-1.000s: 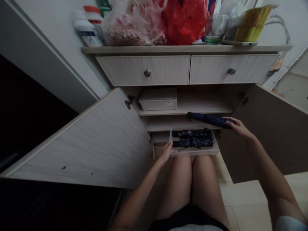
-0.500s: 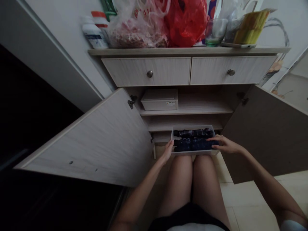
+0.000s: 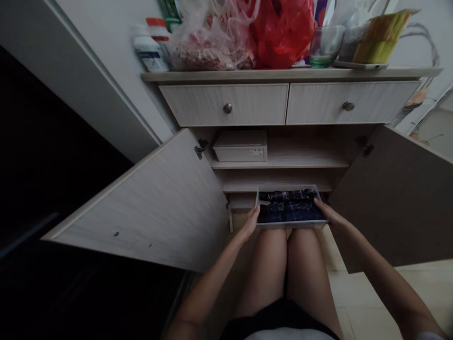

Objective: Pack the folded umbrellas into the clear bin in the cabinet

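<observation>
I crouch before an open wooden cabinet. A clear shallow tray [image 3: 290, 225] rests above my knees and holds folded dark umbrellas [image 3: 290, 206], some plaid, one plain navy. My left hand [image 3: 252, 222] grips the tray's left end with its fingers curled on the rim. On the right end, my right hand [image 3: 324, 211] lies against the rim, fingers along the side. Both hands hold the tray level in front of the lowest shelf.
Two cabinet doors [image 3: 148, 203] [image 3: 399, 198] swing wide on either side. A white lidded box [image 3: 241, 146] sits on the upper shelf [image 3: 304, 163]. Two drawers [image 3: 226, 104] are closed above. Bags, bottles and a glass crowd the cabinet top [image 3: 283, 74].
My right hand carried the navy umbrella down from the middle shelf into the tray, let go of it, then moved to the tray's right end. The left hand stayed on the tray.
</observation>
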{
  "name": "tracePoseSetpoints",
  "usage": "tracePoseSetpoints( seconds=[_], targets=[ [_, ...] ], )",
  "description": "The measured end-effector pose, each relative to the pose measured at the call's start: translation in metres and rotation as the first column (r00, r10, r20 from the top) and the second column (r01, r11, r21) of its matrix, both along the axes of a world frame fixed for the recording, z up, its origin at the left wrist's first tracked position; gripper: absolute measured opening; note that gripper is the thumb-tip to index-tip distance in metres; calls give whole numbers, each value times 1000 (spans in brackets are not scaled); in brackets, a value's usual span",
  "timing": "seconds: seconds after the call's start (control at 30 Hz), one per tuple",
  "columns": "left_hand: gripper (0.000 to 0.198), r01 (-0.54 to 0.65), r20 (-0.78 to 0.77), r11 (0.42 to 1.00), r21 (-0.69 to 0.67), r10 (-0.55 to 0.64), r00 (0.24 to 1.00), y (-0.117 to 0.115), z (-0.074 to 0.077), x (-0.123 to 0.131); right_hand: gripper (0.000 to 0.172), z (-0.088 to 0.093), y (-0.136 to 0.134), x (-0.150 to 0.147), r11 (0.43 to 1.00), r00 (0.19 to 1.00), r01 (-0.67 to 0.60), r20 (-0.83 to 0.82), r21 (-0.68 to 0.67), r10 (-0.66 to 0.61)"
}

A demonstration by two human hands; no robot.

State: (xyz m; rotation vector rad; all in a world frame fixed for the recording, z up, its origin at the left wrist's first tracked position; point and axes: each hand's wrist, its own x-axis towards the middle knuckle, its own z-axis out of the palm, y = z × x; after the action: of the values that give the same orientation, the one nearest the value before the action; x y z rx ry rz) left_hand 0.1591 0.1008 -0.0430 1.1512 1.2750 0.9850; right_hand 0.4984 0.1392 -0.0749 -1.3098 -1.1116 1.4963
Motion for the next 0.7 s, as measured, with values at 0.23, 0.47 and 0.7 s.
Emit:
tracePoseSetpoints(
  seconds=[0.23,0.47,0.7],
  targets=[
    [75,39,-50,981,-190,-49,998,4,-7,-14,57,-4,-13,-6,998,997,54,-58,-27,-55],
    [61,-353,-306,917,187,396,866,114,50,-74,66,-4,-22,3,996,997,74,-20,52,-73],
    [69,-568,-295,746,347,662,689,227,105,-121,83,0,-26,8,992,992,126,4,6,-126]
  ],
)
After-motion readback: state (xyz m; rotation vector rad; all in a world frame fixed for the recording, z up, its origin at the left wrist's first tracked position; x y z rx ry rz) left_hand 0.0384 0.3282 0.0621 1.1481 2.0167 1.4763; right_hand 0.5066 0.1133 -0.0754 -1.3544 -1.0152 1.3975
